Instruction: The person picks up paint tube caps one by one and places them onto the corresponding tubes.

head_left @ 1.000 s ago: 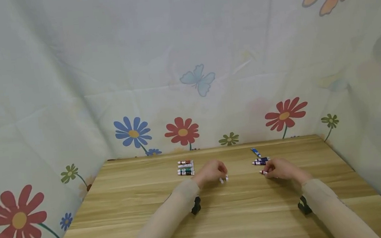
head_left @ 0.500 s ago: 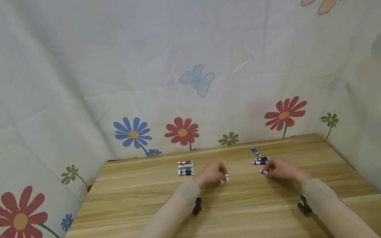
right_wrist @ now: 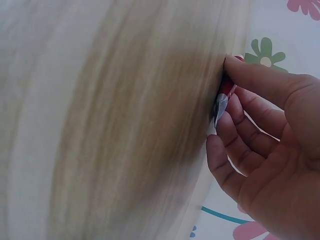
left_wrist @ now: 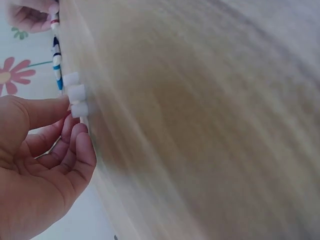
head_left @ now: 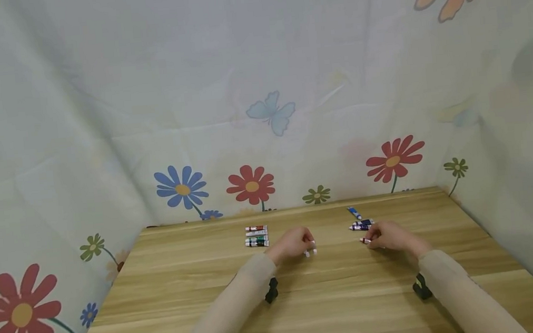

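Note:
Near the middle of the table, my left hand (head_left: 294, 243) pinches a small white cap (left_wrist: 77, 94) between thumb and finger. Two more white caps, one upper (left_wrist: 71, 78) and one lower (left_wrist: 80, 110) in the left wrist view, sit close beside it. My right hand (head_left: 393, 236) holds a small red-banded paint tube (right_wrist: 228, 87) by thumb and fingers, low at the tabletop; the fingers partly hide it. Just beyond that hand lie dark blue and purple paint tubes (head_left: 361, 226), with a bright blue paint tube (head_left: 354, 213) farther back.
Left of my left hand, several paint tubes (head_left: 257, 236) lie side by side in a stack-like row. The wood-grain table (head_left: 335, 298) ends at the back against a flower-print cloth (head_left: 195, 114). Dark wrist mounts (head_left: 271, 291) hang beneath the sleeves.
The head view has shifted slightly, so everything sits a little farther left. Both hands keep nearly the same place and hold.

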Motion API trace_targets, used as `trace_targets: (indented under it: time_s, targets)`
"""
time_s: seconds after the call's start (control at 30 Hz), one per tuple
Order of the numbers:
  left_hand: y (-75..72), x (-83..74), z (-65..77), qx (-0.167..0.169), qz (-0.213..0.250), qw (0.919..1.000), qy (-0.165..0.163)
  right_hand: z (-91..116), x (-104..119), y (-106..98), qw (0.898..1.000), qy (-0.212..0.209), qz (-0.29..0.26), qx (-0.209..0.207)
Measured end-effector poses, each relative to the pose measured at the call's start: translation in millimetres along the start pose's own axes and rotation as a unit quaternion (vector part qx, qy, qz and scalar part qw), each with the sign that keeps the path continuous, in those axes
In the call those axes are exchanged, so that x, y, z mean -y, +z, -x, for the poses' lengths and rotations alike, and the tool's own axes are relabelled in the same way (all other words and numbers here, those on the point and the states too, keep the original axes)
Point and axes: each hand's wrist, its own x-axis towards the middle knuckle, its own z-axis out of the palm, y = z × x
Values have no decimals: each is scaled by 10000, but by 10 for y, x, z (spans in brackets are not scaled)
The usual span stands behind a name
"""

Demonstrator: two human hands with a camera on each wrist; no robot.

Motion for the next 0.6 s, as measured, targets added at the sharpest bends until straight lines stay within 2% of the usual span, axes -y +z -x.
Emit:
trace_targets:
  time_s: [0.13,0.37,0.6]
  targets:
    - [-94,21,10,-58,259,9996,-7,-3,8,-21,10000,-36,58,24]
    - [-316,84,3,-421,-249,9988,10,-34,26,-76,9996,-174,198,-82]
    - [-484,82,86,-561,52,9983,171,-71,112,-142,9992,-289,35,-289]
